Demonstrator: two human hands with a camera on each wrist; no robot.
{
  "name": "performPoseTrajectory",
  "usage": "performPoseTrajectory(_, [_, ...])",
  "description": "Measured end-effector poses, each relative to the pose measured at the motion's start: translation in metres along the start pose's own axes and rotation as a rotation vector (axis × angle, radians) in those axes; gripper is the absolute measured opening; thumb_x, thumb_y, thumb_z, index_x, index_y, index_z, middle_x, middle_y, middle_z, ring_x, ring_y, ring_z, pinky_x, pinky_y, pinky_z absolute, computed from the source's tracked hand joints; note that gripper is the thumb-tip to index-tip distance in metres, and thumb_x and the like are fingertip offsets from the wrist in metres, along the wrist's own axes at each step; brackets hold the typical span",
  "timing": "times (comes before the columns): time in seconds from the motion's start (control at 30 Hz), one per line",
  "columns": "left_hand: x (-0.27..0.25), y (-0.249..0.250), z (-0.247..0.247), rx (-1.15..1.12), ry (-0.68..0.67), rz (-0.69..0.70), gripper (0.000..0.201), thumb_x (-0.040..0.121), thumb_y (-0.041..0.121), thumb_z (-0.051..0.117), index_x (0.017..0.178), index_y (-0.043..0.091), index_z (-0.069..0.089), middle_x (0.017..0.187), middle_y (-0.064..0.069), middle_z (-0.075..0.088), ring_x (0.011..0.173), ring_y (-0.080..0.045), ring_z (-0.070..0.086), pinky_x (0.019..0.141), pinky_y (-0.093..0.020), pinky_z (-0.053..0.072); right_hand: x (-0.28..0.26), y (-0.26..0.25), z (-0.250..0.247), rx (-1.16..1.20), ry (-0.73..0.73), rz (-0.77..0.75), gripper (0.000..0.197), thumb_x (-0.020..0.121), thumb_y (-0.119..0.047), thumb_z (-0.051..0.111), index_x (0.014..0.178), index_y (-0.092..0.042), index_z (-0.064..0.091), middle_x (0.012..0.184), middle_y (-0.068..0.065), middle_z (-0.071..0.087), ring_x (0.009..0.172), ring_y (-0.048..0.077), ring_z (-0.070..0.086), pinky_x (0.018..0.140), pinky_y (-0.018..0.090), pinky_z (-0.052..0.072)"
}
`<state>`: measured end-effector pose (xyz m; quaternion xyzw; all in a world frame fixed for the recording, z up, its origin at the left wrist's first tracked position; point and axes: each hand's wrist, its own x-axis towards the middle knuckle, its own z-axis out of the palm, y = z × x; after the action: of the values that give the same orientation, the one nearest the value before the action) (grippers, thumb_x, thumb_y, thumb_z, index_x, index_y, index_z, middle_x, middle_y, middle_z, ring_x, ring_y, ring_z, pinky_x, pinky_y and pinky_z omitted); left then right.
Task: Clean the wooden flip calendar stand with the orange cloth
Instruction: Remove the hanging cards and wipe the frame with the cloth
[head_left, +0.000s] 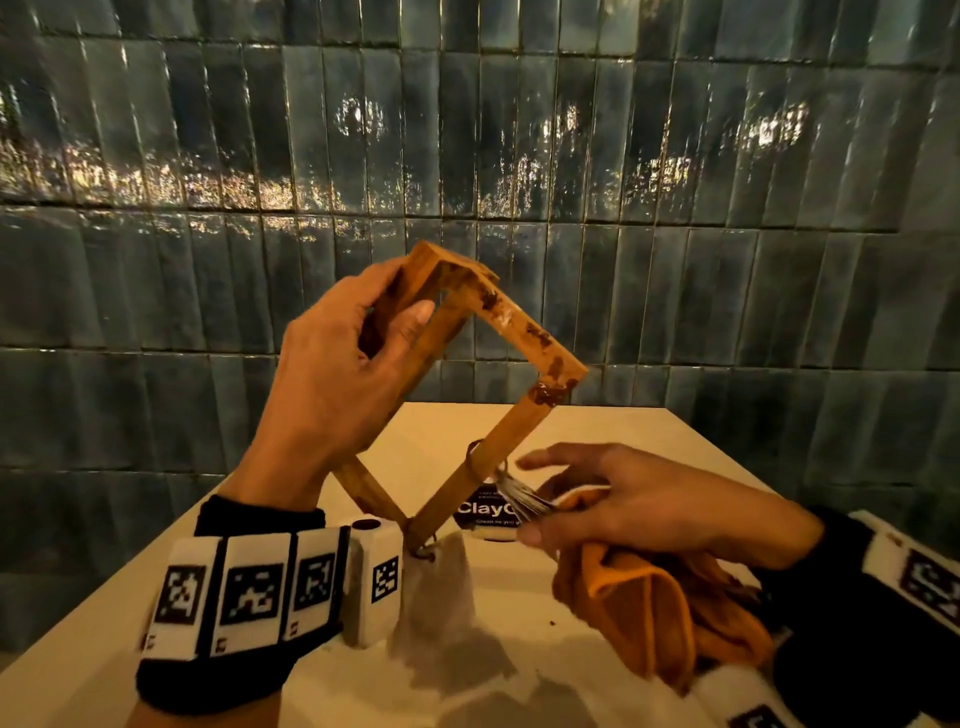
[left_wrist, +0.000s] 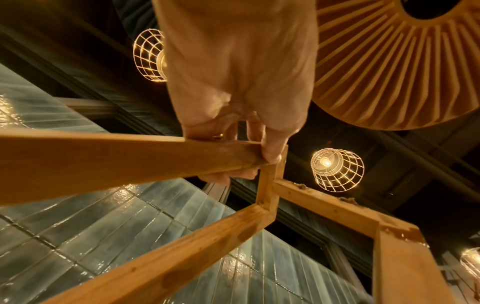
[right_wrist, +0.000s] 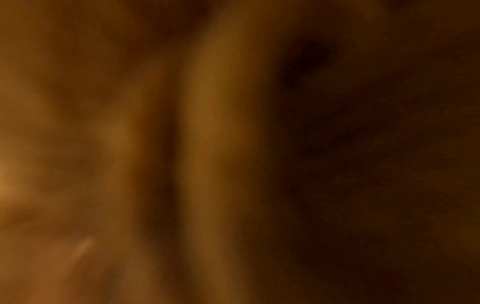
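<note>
- the left hand (head_left: 332, 374) grips the wooden stand (head_left: 511, 431) near its top corner, fingers curled round one upper bar and the thumb (head_left: 413, 325) pressed on the inner face.
- the stand is lifted off the table (head_left: 649, 431) and turned so it reads as a diamond, one corner up, the bottom corner low near the left wrist band (head_left: 244, 587).
- dark brown stains (head_left: 537, 332) show along the upper right bar and at its right corner.
- the right hand (head_left: 639, 504) is low and to the right of the stand, apart from it, with the orange cloth (head_left: 639, 597) held under the palm; the forefinger is stretched out, the thumb tucked under.
- a pale tassel (head_left: 519, 496) hangs from the lower right bar, just beside that hand's fingertips.
- a dark label (head_left: 485, 509) lies on the table behind the stand.
- the left wrist view shows the grip from below: fingers (left_wrist: 271, 150) wrapped over the bar (left_wrist: 116, 160), with wire cage lamps (left_wrist: 336, 169) and a pleated shade (left_wrist: 389, 72) overhead, none of which the head view shows.
- the right wrist view is a dark orange-brown blur; nothing there can be told.
- blue glazed tiles (head_left: 519, 130) cover the wall behind.
</note>
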<state>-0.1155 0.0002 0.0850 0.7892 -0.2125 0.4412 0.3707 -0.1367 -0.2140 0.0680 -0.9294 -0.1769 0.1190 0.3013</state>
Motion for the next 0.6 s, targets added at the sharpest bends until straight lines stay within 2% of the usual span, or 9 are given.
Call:
performPoseTrajectory(0.07, [0.000, -0.001, -0.002, 0.007, 0.003, -0.024, 0.042, 0.090, 0.040, 0.047, 0.128, 0.022, 0.049, 0.107, 0.004, 0.059, 0.091, -0.005, 0.053, 0.071, -0.008, 0.033, 0.001, 0.000, -0.002, 0.112, 0.036, -0.047, 0.063, 0.053, -0.060, 0.065, 0.113, -0.052, 0.045, 0.123, -0.013, 0.053, 0.099, 0.007, 0.055, 0.077, 0.017, 0.044])
performPoseTrajectory(0.13, [0.000, -0.001, -0.001, -0.005, 0.008, -0.038, 0.041, 0.089, 0.039, 0.045, 0.127, 0.024, 0.050, 0.105, 0.007, 0.059, 0.088, -0.001, 0.053, 0.071, -0.008, 0.033, 0.002, -0.002, -0.001, 0.207, 0.076, -0.103, 0.052, 0.053, -0.057, 0.064, 0.103, -0.051, 0.051, 0.120, -0.015, 0.055, 0.102, 0.007, 0.057, 0.080, 0.018, 0.045])
performPoseTrajectory(0.2, [0.000, 0.000, 0.002, -0.036, 0.023, -0.038, 0.038, 0.089, 0.044, 0.046, 0.123, 0.027, 0.051, 0.101, 0.009, 0.060, 0.089, 0.000, 0.056, 0.074, -0.012, 0.039, 0.009, -0.001, 0.004, 0.259, 0.128, -0.153, 0.041, 0.060, -0.051, 0.068, 0.100, -0.042, 0.063, 0.107, -0.019, 0.064, 0.092, 0.004, 0.063, 0.083, 0.022, 0.048])
performPoseTrajectory(0.27, [0.000, 0.001, 0.006, -0.079, 0.045, -0.048, 0.034, 0.089, 0.049, 0.047, 0.120, 0.035, 0.050, 0.097, 0.013, 0.060, 0.091, -0.006, 0.059, 0.079, -0.023, 0.048, 0.017, -0.001, 0.014, 0.274, 0.164, -0.166, 0.024, 0.070, -0.044, 0.071, 0.093, -0.038, 0.071, 0.089, -0.019, 0.070, 0.081, 0.002, 0.064, 0.085, 0.026, 0.049])
performPoseTrajectory(0.37, [0.000, 0.001, 0.010, -0.106, 0.079, -0.046, 0.028, 0.089, 0.045, 0.047, 0.117, 0.040, 0.047, 0.097, 0.010, 0.062, 0.091, -0.012, 0.062, 0.082, -0.034, 0.052, 0.029, 0.000, 0.028, 0.269, 0.175, -0.163, 0.011, 0.075, -0.040, 0.069, 0.086, -0.039, 0.072, 0.093, -0.019, 0.070, 0.077, 0.002, 0.063, 0.083, 0.026, 0.049])
performPoseTrajectory(0.47, [0.001, -0.002, 0.013, -0.103, 0.105, -0.072, 0.039, 0.089, 0.046, 0.045, 0.123, 0.028, 0.051, 0.103, 0.005, 0.063, 0.092, -0.014, 0.062, 0.080, -0.026, 0.049, 0.033, 0.002, 0.030, 0.319, 0.215, -0.173, 0.012, 0.075, -0.041, 0.069, 0.086, -0.036, 0.072, 0.101, -0.016, 0.070, 0.077, 0.005, 0.066, 0.077, 0.023, 0.052])
performPoseTrajectory(0.53, [0.000, -0.005, 0.015, -0.100, 0.115, -0.090, 0.050, 0.084, 0.055, 0.041, 0.124, 0.027, 0.051, 0.104, 0.003, 0.062, 0.092, -0.015, 0.062, 0.078, -0.024, 0.048, 0.036, 0.006, 0.026, 0.418, 0.323, -0.192, 0.015, 0.075, -0.037, 0.070, 0.088, -0.030, 0.073, 0.093, -0.009, 0.072, 0.076, 0.008, 0.068, 0.074, 0.022, 0.053])
performPoseTrajectory(0.6, [0.000, -0.007, 0.018, -0.103, 0.112, -0.113, 0.059, 0.082, 0.059, 0.038, 0.131, 0.028, 0.046, 0.108, 0.001, 0.061, 0.096, -0.012, 0.059, 0.082, -0.025, 0.048, 0.038, 0.010, 0.023, 0.541, 0.415, -0.206, 0.012, 0.076, -0.028, 0.071, 0.088, -0.025, 0.074, 0.083, -0.005, 0.074, 0.066, 0.007, 0.066, 0.064, 0.018, 0.052])
